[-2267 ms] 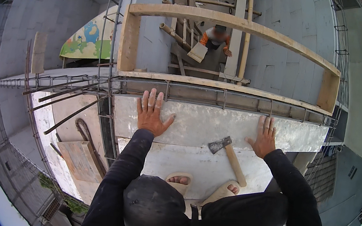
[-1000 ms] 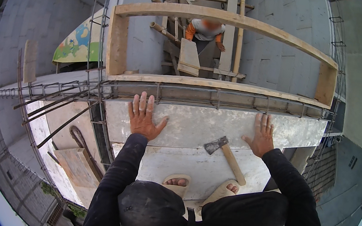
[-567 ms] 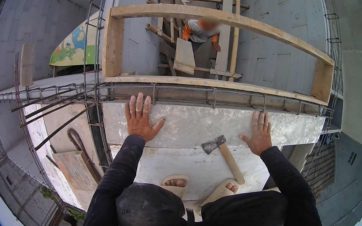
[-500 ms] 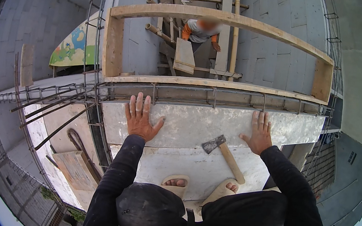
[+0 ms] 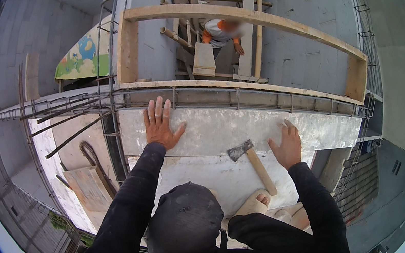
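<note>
My left hand (image 5: 162, 127) presses on a grey, white-smeared panel (image 5: 217, 131), its fingers stretched toward the panel's far edge. Farther right on the same panel rests my right hand (image 5: 287, 148), with its thumb apart and its fingers slightly bent. Neither hand holds anything. A hatchet (image 5: 260, 171) with a dark head and a pale wooden handle lies between my arms, nearer to my right hand. Along the panel's far edge runs a rebar cage (image 5: 240, 98). Beyond that stands a rectangular wooden frame (image 5: 249, 16).
Through the frame, a person (image 5: 220, 33) in a grey and orange top is visible below, among planks and bamboo poles (image 5: 257, 30). Rebar rods (image 5: 77, 135) jut out at left, near a loose wooden board (image 5: 87, 188). My sandalled foot (image 5: 255, 203) is near the hatchet handle.
My right hand's fingers have bent, while my left hand stays flat on the panel. My knees have shifted, and my left foot is now mostly hidden. The person below has moved slightly.
</note>
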Demonstrator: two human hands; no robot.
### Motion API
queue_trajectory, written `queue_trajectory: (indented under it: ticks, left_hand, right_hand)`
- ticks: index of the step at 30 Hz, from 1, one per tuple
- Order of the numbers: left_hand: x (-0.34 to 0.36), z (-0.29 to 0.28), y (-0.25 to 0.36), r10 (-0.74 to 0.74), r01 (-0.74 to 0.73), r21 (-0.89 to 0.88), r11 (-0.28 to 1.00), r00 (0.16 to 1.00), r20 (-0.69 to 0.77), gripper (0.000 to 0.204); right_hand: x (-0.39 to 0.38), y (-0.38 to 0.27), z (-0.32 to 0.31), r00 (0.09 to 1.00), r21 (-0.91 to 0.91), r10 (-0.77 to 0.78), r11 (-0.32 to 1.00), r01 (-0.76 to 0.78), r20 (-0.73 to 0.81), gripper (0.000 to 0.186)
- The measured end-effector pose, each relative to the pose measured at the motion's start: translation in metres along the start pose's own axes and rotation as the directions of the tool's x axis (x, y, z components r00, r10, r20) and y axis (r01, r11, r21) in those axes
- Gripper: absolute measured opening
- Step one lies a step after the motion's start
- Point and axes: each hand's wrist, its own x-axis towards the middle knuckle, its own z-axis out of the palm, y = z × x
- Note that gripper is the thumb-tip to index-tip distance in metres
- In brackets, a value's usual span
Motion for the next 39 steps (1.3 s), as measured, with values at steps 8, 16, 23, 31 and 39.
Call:
queue_trajectory:
  ticks: [8, 16, 23, 31, 39]
  left_hand:
    - [0.001, -0.001, 0.003, 0.016, -0.016, -0.002, 1.000, 1.000, -0.002, 0.104]
    - [0.000, -0.003, 0.002, 0.016, -0.017, -0.020, 1.000, 1.000, -0.014, 0.103]
    - [0.000, -0.006, 0.000, -0.004, 0.006, -0.061, 0.998, 1.000, 0.030, 0.100]
    - [0.001, -0.007, -0.003, -0.006, 0.008, -0.065, 0.998, 0.999, 0.038, 0.099]
    - [-0.002, -0.002, -0.006, -0.010, 0.011, -0.091, 0.996, 1.000, 0.012, 0.097]
  right_hand:
    - [-0.059, -0.015, 0.057, 0.960, 0.064, 0.027, 0.997, -0.046, 0.279, 0.068]
    - [-0.066, 0.030, 0.048, 0.947, -0.058, 0.267, 0.964, -0.260, 0.180, 0.062]
    - [-0.074, 0.079, 0.024, 0.928, -0.096, 0.296, 0.955, -0.281, 0.226, 0.066]
    - [-0.072, 0.007, -0.128, 0.960, -0.014, 0.256, 0.967, -0.256, 0.113, 0.059]
    - [-0.023, -0.048, -0.145, 0.991, 0.106, 0.135, 0.985, -0.136, 0.025, 0.054]
